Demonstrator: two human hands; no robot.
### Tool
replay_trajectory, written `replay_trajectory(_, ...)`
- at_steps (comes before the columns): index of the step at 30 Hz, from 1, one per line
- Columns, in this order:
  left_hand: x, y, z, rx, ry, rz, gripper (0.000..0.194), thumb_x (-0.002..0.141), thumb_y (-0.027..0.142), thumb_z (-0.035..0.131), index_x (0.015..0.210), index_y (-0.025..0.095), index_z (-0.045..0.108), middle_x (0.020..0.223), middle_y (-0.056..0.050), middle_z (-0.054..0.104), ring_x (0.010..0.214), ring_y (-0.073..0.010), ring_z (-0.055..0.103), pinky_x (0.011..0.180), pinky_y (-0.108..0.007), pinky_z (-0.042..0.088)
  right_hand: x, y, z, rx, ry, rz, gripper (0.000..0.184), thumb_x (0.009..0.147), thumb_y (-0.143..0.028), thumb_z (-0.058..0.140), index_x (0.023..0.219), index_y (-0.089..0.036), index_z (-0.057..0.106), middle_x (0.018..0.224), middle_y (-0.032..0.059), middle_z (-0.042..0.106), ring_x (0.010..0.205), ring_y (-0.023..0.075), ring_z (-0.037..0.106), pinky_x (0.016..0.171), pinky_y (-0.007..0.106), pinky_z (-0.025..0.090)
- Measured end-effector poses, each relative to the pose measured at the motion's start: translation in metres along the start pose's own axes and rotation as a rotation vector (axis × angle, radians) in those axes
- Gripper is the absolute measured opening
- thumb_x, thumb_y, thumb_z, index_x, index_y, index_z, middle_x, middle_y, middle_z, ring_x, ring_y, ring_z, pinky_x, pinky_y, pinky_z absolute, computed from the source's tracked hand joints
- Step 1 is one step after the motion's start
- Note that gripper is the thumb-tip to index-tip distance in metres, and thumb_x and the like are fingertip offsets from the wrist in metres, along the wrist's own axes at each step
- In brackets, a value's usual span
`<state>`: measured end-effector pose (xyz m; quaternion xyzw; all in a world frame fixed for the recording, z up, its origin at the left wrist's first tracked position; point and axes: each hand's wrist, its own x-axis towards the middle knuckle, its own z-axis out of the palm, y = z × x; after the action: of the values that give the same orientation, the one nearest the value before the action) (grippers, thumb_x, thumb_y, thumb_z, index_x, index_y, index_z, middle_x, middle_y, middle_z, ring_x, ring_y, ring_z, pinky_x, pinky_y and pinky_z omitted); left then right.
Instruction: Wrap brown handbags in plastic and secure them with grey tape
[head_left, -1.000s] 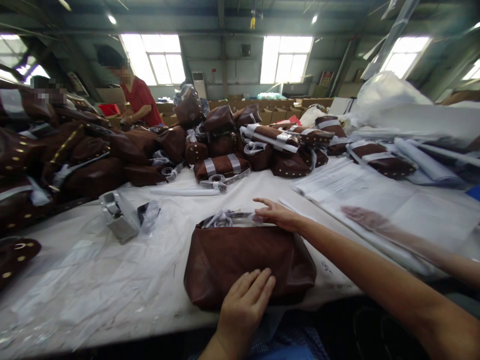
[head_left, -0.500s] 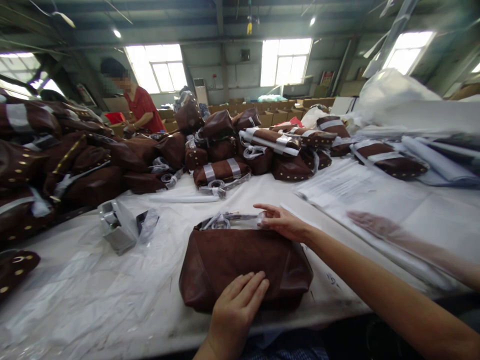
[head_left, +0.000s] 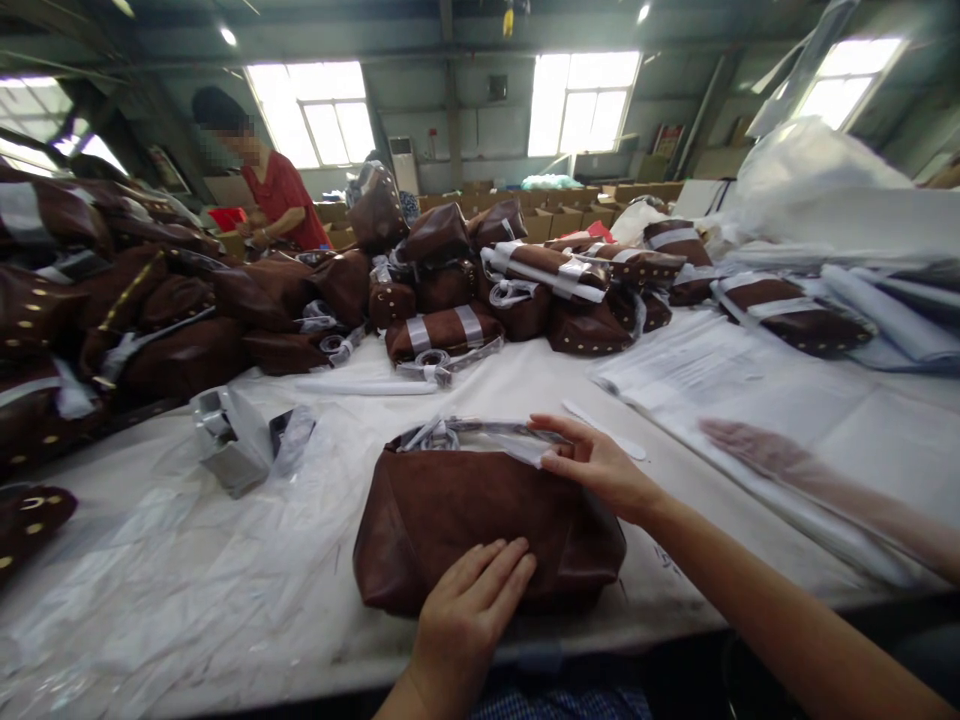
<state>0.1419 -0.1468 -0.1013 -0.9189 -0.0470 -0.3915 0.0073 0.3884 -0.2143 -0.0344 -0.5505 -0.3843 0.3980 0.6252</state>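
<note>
A brown handbag (head_left: 457,500) lies in front of me near the table's front edge, its suede side facing me. My left hand (head_left: 472,610) rests flat on its lower front, fingers stretched out, gripping nothing. At the bag's top right edge, my right hand (head_left: 596,465) pinches clear plastic film (head_left: 517,442) between thumb and fingers. The film runs along the strap behind the bag's upper edge. A plastic-wrapped coil (head_left: 439,435) sits at the top left of the bag. The underside of the bag is hidden.
A grey tape dispenser (head_left: 232,445) stands on the left of the white table. Brown studded bags (head_left: 442,335) are piled along the back and left. Plastic sheets (head_left: 750,400) lie to the right. A person in a red shirt (head_left: 281,200) stands beyond the pile.
My right hand has shifted a little to the right, drawing the plastic film out along the bag's top edge. My left hand stays pressed on the bag's front.
</note>
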Motion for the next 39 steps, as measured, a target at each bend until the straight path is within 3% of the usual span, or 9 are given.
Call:
replay_trajectory(6, -0.003, 0.000, 0.000, 0.001, -0.034, -0.012, 0.035, 0.104, 0.018, 0.039, 0.125, 0.023, 0.067, 0.130, 0.004, 0.067, 0.110, -0.0147, 0.067, 0.098, -0.028, 0.055, 0.006, -0.009, 0.001, -0.113, 0.111, 0.376, 0.056, 0.086, -0.046, 0.072, 0.133, -0.020, 0.056, 0.112, 0.0085, 0.070, 0.070, 0.0113, 0.065, 0.070, 0.024, 0.055)
replay_trajectory(12, -0.003, 0.002, 0.001, -0.001, -0.018, -0.015, 0.035, 0.104, 0.019, 0.039, 0.125, 0.023, 0.067, 0.130, 0.005, 0.067, 0.108, -0.0147, 0.067, 0.097, -0.028, 0.056, 0.025, -0.023, 0.003, -0.277, -0.076, 0.448, 0.051, 0.077, -0.046, 0.081, 0.113, -0.014, 0.068, 0.064, -0.0043, 0.055, 0.055, 0.0088, 0.050, 0.051, 0.020, 0.044)
replay_trajectory(15, -0.001, 0.001, 0.001, 0.010, 0.011, -0.017, 0.035, 0.105, 0.020, 0.038, 0.123, 0.023, 0.068, 0.129, 0.006, 0.068, 0.107, -0.0136, 0.067, 0.095, -0.027, 0.056, 0.029, -0.021, 0.002, -0.303, -0.151, 0.309, 0.056, 0.078, -0.046, 0.079, 0.123, -0.016, 0.064, 0.061, -0.0065, 0.054, 0.055, 0.0076, 0.047, 0.050, 0.019, 0.037)
replay_trajectory(19, 0.001, 0.001, 0.000, 0.029, 0.044, -0.005, 0.036, 0.105, 0.020, 0.036, 0.121, 0.024, 0.069, 0.126, 0.008, 0.069, 0.105, -0.0115, 0.067, 0.094, -0.025, 0.056, 0.020, -0.011, 0.000, -0.324, -0.129, 0.057, 0.057, 0.084, -0.043, 0.073, 0.134, -0.023, 0.058, 0.092, 0.0008, 0.070, 0.072, 0.0118, 0.058, 0.061, 0.022, 0.045)
replay_trajectory(22, 0.001, 0.001, 0.000, 0.026, 0.049, -0.012, 0.035, 0.105, 0.019, 0.037, 0.121, 0.024, 0.068, 0.125, 0.007, 0.070, 0.106, -0.0115, 0.067, 0.095, -0.026, 0.055, 0.005, -0.008, 0.001, -0.462, -0.145, -0.067, 0.055, 0.087, -0.038, 0.069, 0.139, -0.026, 0.054, 0.121, 0.0052, 0.070, 0.077, 0.0136, 0.062, 0.067, 0.026, 0.051)
replay_trajectory(26, 0.000, 0.002, 0.000, 0.004, 0.034, -0.023, 0.033, 0.105, 0.019, 0.039, 0.121, 0.024, 0.068, 0.126, 0.006, 0.070, 0.107, -0.0125, 0.067, 0.094, -0.027, 0.056, -0.016, -0.017, 0.005, -0.596, -0.102, -0.181, 0.051, 0.090, -0.035, 0.067, 0.139, -0.029, 0.054, 0.122, 0.0047, 0.071, 0.096, 0.0190, 0.065, 0.087, 0.033, 0.053)
replay_trajectory(32, -0.002, 0.001, 0.000, -0.016, 0.008, -0.029, 0.036, 0.105, 0.019, 0.037, 0.124, 0.022, 0.067, 0.127, 0.003, 0.069, 0.108, -0.0128, 0.066, 0.096, -0.028, 0.056, -0.053, -0.021, 0.009, -0.657, 0.128, -0.405, 0.059, 0.088, -0.027, 0.071, 0.142, -0.031, 0.049, 0.155, 0.0105, 0.042, 0.129, 0.0281, 0.053, 0.094, 0.037, 0.054)
replay_trajectory(34, -0.002, 0.001, -0.001, -0.018, -0.011, -0.025, 0.037, 0.105, 0.019, 0.035, 0.126, 0.022, 0.065, 0.128, 0.002, 0.069, 0.110, -0.0132, 0.066, 0.097, -0.029, 0.056, -0.070, -0.015, 0.012, -0.644, 0.182, -0.506, 0.059, 0.089, -0.022, 0.069, 0.143, -0.031, 0.048, 0.155, 0.0121, 0.039, 0.134, 0.0302, 0.048, 0.099, 0.041, 0.053)
replay_trajectory(39, -0.006, -0.001, 0.000, -0.021, -0.048, -0.010, 0.038, 0.105, 0.019, 0.034, 0.130, 0.020, 0.063, 0.131, 0.000, 0.067, 0.113, -0.0157, 0.065, 0.098, -0.032, 0.056, -0.112, 0.006, 0.026, -0.756, 0.191, -0.627, 0.073, 0.089, -0.012, 0.066, 0.149, -0.040, 0.036, 0.131, 0.0097, 0.061, 0.136, 0.0310, 0.047, 0.104, 0.051, 0.050)
